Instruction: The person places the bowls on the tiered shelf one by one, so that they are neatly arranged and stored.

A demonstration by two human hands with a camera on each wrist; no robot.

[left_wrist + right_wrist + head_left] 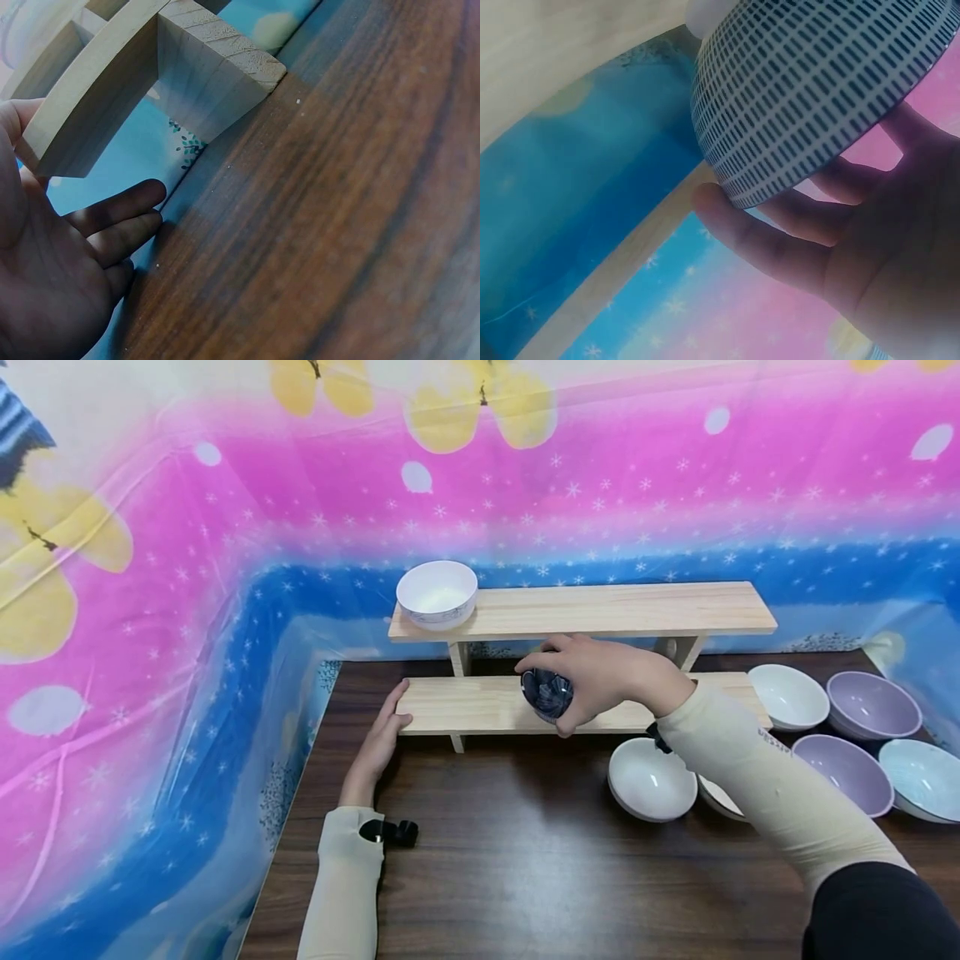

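While the right hand [603, 670] gripped the small dark-patterned bowl [547, 690] by its rim, thumb on the near side and fingers toward the far side, the bowl was over the lower shelf [487, 703], near the middle of the frame. Its outside, in the right wrist view, showed rows of dark dashes. Whether its base touched the board could not be told.

The left hand [378, 747] was at that board's left end, thumb and forefinger seemingly pinching it, the remaining fingers stretched out clear of the wood.

The likeliest trouble was a slip: with a smooth rim held by fingertips, a loose grasp might have let the bowl tilt and knock the wood. If it came down too near the front edge, it could have tipped onto the brown table [480, 868]. A shove from either hand might also have shifted the stand and jolted the white bowl [437, 597] at the left end of the upper shelf [600, 610]. At the right of the frame, the right sleeve [765, 781] crossed above other bowls, including a lavender bowl [847, 770]; a lowered forearm could have bumped them.
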